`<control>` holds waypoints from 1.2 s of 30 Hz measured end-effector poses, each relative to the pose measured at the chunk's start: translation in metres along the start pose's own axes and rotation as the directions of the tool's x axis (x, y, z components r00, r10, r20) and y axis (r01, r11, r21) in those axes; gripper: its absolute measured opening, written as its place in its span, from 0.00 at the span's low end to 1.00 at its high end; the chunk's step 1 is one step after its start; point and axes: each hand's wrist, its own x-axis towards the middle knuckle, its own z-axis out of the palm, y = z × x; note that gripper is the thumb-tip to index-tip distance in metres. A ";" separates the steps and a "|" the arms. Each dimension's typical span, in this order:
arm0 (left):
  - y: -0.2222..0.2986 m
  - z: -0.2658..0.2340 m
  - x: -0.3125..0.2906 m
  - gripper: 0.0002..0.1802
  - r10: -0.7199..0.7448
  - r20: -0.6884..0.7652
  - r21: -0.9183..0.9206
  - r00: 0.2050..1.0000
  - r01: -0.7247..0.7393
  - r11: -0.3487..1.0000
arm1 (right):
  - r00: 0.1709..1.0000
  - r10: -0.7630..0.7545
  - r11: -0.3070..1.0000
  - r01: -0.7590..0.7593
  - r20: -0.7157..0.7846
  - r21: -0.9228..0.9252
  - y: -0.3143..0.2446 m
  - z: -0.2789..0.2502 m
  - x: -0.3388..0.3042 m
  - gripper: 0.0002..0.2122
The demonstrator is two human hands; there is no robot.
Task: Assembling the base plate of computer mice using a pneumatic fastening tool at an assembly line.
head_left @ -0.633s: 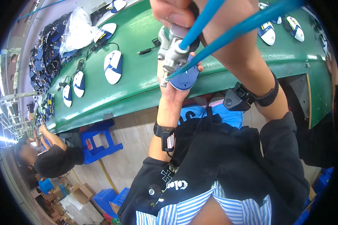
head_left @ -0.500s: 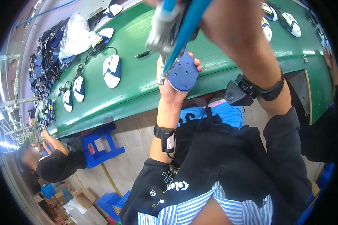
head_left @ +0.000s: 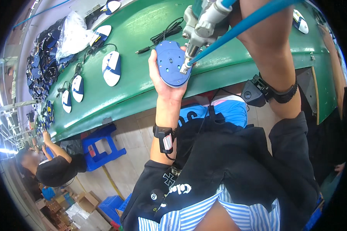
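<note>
My left hand (head_left: 167, 93) cradles a computer mouse (head_left: 169, 63) with its blue underside up, thumb on the left edge and fingers along the right. The mouse's black cable (head_left: 167, 31) is coiled on the bench just beyond it. My right arm reaches up to a power screwdriver (head_left: 198, 32) with a grey metal head and a blue tube. Its tip rests on or just over the lower right of the underside; contact is hard to tell. Most of my right hand (head_left: 250, 13) is cut off by the top edge, its fingers hidden.
White and blue mice (head_left: 112, 68) with cables lie along the green bench (head_left: 135, 82). A dark heap of mice (head_left: 46, 57) and a clear plastic bag (head_left: 75, 38) are at the left. Another person (head_left: 58, 165) works there near a blue stool (head_left: 100, 150); a person's arm (head_left: 335, 61) shows at the right.
The mouse has come left and turned its underside more fully to view. The screwdriver has swung right, uncovering the coiled cable; its tip has moved from beside the mouse to over the underside.
</note>
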 end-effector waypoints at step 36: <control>-0.002 -0.006 0.005 0.27 0.072 -0.178 0.099 0.981 -0.055 0.994 | 0.890 0.448 0.885 -0.428 -0.083 0.181 -0.031 0.030 0.001 0.08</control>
